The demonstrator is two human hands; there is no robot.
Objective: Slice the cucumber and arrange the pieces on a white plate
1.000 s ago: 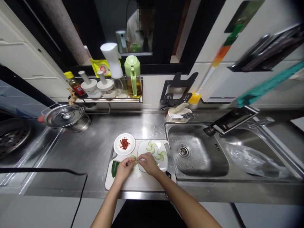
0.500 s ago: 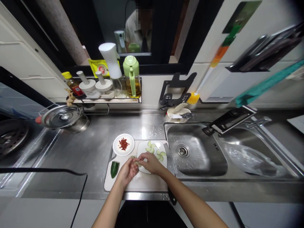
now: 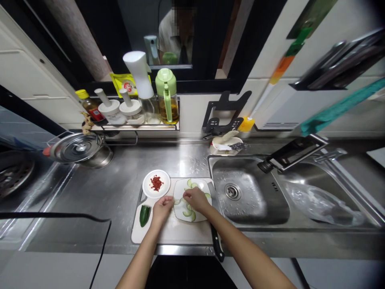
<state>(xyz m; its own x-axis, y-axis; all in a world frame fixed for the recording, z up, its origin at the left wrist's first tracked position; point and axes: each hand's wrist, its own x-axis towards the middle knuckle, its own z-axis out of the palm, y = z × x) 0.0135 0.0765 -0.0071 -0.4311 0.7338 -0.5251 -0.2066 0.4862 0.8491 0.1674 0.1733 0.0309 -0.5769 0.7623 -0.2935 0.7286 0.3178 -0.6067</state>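
Observation:
Thin, pale cucumber slices with green rims lie in curved patterns on a white square plate. Over its left edge a cucumber slice spans the gap between my two hands. The fingers of my left hand are pinched at its left end. My right hand is closed in a pinch at its other end, above the plate, hiding some slices. A dark green cucumber piece lies left of my left hand on the cutting board. Chopped red bits rest on a round white plate.
A black-handled knife lies along the board's right edge, handle over the counter's front. To the right is a steel sink with a plastic bag. A lidded pot stands left, below a shelf of condiments. A black cable hangs at left.
My hands have moved apart, the left slightly up and the right slightly right and up. A lower group of cucumber slices on the plate and the knife handle are now uncovered.

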